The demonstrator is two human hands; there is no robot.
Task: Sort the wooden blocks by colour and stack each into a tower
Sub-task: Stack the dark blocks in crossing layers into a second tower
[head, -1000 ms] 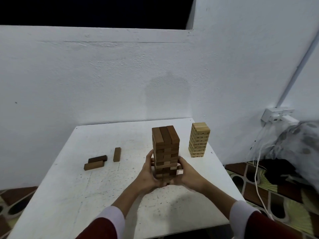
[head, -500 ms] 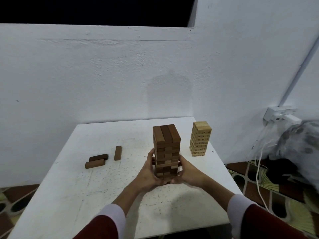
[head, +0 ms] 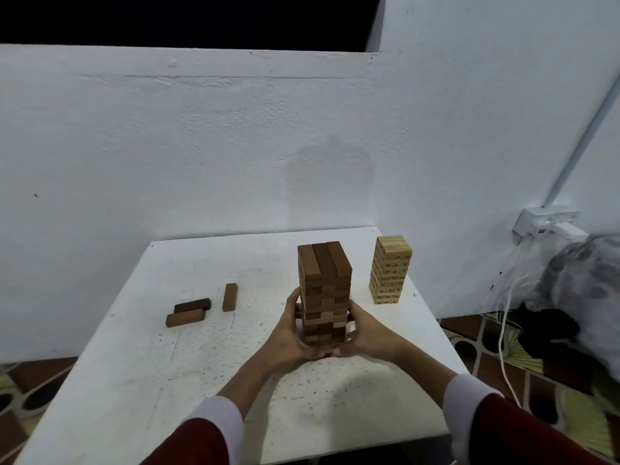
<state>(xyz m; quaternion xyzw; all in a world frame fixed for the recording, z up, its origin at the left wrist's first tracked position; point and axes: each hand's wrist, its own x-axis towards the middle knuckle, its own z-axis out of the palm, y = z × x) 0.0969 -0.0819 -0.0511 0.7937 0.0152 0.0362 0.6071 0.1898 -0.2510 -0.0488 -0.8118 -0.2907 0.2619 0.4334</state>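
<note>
A tall tower of brown blocks (head: 323,283) stands in the middle of the white table (head: 188,380). My left hand (head: 289,333) cups its lower left side and my right hand (head: 364,333) cups its lower right side, fingers pressed against the blocks. The lowest layers are hidden behind my hands. A shorter tower of pale blocks (head: 390,269) stands to the right, near the wall. Three loose brown blocks lie on the left: two side by side (head: 188,312) and one apart (head: 229,297).
White walls close the table at the back and right. A power strip (head: 550,226) with white cables hangs off the right wall above a pile of cloth (head: 583,290). The floor is patterned tile.
Both hands stay at the base of the brown tower; the fingers have crept slightly higher along its sides. The view has shifted a little.
</note>
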